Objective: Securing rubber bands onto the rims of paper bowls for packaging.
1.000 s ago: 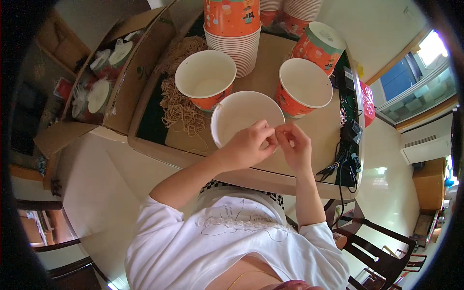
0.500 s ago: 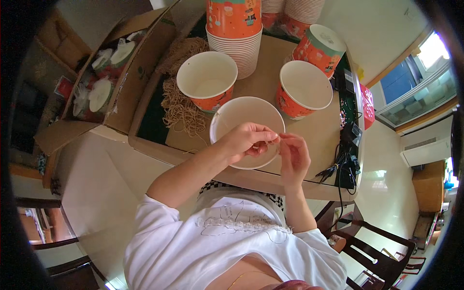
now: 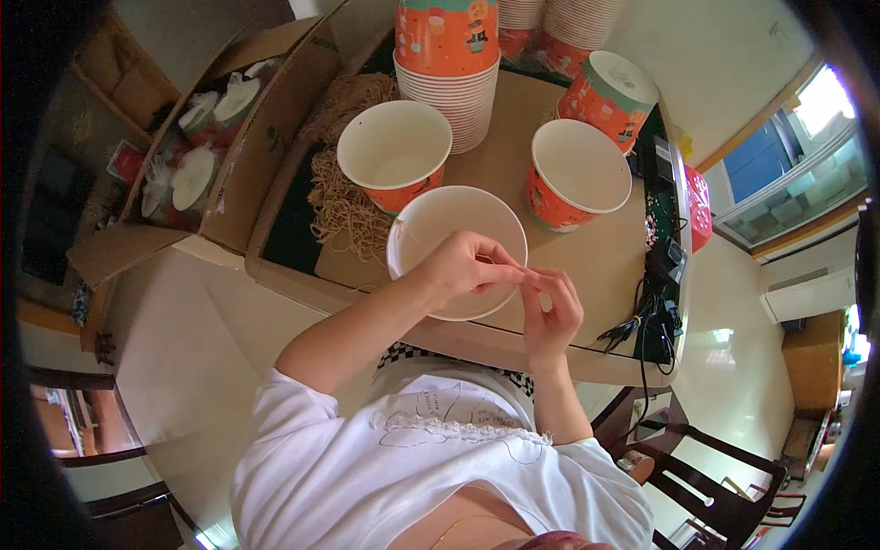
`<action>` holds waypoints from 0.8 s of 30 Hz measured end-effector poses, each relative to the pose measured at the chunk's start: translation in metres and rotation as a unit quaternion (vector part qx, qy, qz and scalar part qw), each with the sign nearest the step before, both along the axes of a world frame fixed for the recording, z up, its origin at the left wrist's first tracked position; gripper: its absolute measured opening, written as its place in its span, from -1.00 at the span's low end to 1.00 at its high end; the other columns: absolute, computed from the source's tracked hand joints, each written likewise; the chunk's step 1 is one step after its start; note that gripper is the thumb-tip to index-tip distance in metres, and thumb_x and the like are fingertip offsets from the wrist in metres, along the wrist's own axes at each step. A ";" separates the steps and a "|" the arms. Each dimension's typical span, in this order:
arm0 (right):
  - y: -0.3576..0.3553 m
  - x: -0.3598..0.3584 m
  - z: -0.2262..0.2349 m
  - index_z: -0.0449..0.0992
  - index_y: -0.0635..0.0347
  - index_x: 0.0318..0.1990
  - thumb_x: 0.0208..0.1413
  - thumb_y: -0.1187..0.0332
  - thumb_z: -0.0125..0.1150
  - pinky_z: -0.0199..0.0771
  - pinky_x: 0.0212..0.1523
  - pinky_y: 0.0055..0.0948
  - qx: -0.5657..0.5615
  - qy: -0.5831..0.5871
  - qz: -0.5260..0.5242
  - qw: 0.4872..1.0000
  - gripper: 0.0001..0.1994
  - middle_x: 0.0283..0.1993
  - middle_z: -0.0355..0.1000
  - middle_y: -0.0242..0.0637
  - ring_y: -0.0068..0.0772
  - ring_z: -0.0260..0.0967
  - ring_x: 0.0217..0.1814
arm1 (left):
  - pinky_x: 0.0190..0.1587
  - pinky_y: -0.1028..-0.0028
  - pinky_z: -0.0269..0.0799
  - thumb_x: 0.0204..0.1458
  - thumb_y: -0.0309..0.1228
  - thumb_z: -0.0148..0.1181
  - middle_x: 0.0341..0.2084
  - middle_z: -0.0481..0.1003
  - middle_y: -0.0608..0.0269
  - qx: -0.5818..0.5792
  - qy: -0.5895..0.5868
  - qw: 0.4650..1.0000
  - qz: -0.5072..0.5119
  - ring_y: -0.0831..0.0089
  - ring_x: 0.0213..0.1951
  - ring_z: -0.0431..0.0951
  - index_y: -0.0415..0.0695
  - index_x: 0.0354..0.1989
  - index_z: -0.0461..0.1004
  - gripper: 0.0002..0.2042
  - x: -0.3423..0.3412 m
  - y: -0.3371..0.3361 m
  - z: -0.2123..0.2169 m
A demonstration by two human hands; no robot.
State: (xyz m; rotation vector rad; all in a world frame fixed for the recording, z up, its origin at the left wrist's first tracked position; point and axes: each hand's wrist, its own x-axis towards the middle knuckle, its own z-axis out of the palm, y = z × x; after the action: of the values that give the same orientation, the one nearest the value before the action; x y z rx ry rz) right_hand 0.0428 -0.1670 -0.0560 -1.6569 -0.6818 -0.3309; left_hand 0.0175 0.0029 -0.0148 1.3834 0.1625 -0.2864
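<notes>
A white-lined paper bucket [image 3: 458, 200] stands nearest me at the table's front, its mouth facing up. Over its right rim my left hand [image 3: 469, 268] and my right hand [image 3: 553, 307] meet, thumbs and fingertips pinched together. Whatever lies between the fingertips is too small to make out. A thin strand seems to show at the bucket's left rim. Two more orange patterned buckets stand open beyond: one bucket [image 3: 394, 151] at the left, another bucket [image 3: 581, 165] at the right. Tan twine [image 3: 344, 206] lies in a tangled heap left of them.
Behind stands a tall stack of nested buckets [image 3: 447, 92], with an upside-down bucket [image 3: 614, 92] to its right. A cardboard box [image 3: 243, 174] of wrapped buckets is at the left. Black cables [image 3: 646, 316] lie along the table's right edge. A dark wooden chair [image 3: 706, 467] stands lower right.
The near bucket has shifted slightly left. My hands stay together, and the fingertips have moved a little down and left, with the right fingers now closer against the left ones.
</notes>
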 end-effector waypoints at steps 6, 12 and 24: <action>0.003 -0.001 0.006 0.53 0.31 -0.26 0.03 0.60 0.25 0.38 -0.25 -0.61 0.073 0.201 0.073 0.974 -0.89 -0.31 0.49 -0.32 -0.59 0.38 -0.31 | -0.48 0.65 0.27 0.01 -0.49 0.24 -0.52 0.48 0.41 0.134 -0.152 0.978 0.053 0.72 -0.53 0.36 -0.23 -0.35 0.58 -0.92 -0.005 0.000 -0.012; -0.002 0.005 -0.004 0.51 0.32 -0.25 0.04 0.61 0.23 0.36 -0.25 -0.64 0.060 0.219 0.093 0.969 -0.89 -0.33 0.46 -0.38 -0.65 0.35 -0.30 | -0.44 0.65 0.31 0.00 -0.51 0.22 -0.49 0.50 0.42 0.248 -0.192 0.948 0.055 0.73 -0.48 0.41 -0.17 -0.33 0.59 -0.91 -0.013 -0.007 0.009; 0.000 0.008 -0.003 0.47 0.31 -0.31 0.04 0.63 0.19 0.34 -0.27 -0.66 0.081 0.235 0.105 0.963 -0.92 -0.34 0.45 -0.38 -0.67 0.33 -0.32 | -0.46 0.62 0.36 0.06 -0.49 0.19 -0.54 0.55 0.35 0.273 -0.192 0.940 0.067 0.71 -0.54 0.43 -0.21 -0.27 0.59 -0.88 -0.017 -0.010 0.016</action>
State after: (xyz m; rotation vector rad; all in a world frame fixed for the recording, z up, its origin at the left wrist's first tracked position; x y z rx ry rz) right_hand 0.0506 -0.1671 -0.0586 -1.4192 -0.4508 0.1563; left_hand 0.0008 -0.0070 0.0017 1.9415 0.0061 0.1633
